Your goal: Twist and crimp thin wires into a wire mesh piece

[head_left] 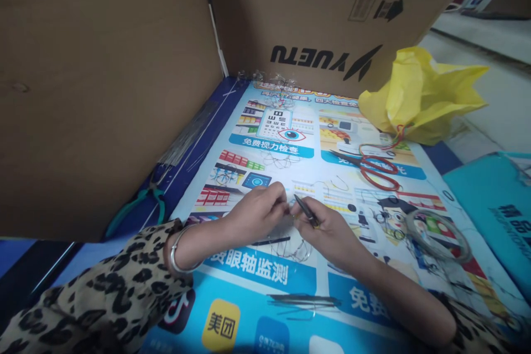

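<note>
Over the middle of the printed poster [265, 171] my two hands meet at the fingertips. My left hand [263, 211] is closed in a pinch; whatever lies between its fingers is too small to make out. Slanting up out of my right hand [321, 229] is a dark, slim, pen-like tool [306, 209], gripped by curled fingers. Bent thin wire [296, 250] lies on the poster just beneath the hands. Closer to me rests a small bundle of dark, straight wire pieces [305, 301].
Cardboard walls [103, 66] stand left and behind. Red-handled scissors [375, 170], a yellow bag [418, 97] and a wire coil [437, 235] lie right. Teal-handled pliers [145, 196] and straight wires [188, 135] lie left. Wire shapes [282, 91] sit at the back.
</note>
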Available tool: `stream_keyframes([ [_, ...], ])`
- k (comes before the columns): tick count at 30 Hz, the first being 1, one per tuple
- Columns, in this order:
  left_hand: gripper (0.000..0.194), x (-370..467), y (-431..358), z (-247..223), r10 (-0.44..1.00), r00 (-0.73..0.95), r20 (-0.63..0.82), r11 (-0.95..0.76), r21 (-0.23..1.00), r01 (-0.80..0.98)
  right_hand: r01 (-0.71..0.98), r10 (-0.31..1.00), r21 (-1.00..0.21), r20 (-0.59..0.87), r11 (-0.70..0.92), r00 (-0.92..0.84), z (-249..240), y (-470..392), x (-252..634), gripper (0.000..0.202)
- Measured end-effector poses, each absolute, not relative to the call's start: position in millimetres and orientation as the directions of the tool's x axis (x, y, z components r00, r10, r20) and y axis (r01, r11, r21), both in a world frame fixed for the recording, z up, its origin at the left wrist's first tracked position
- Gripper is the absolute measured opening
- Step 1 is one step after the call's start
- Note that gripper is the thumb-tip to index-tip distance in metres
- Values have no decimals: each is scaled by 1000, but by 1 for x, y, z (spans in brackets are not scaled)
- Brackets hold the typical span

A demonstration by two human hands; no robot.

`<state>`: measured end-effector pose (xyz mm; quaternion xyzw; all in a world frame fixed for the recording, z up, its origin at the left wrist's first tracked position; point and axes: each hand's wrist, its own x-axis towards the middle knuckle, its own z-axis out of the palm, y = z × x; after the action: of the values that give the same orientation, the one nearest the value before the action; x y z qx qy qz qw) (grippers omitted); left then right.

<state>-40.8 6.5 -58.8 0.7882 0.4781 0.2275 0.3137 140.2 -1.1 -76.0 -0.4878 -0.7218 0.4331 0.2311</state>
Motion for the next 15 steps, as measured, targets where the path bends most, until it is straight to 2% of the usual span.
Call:
stream_keyframes([
  [7, 6, -44, 11, -58, 913, 406, 44, -279, 794, 540, 501, 907, -858, -120, 110, -405, -73, 7, 138, 10],
  [10, 1, -47, 13, -58, 903, 429, 25, -256, 834, 489, 511, 902, -848, -100, 144, -421, -74, 11, 139, 6],
  [15, 10, -46, 14, -65, 916, 401, 15, -187, 900, 394, 483, 893, -860, -76, 167, -443, -75, 17, 140, 6],
])
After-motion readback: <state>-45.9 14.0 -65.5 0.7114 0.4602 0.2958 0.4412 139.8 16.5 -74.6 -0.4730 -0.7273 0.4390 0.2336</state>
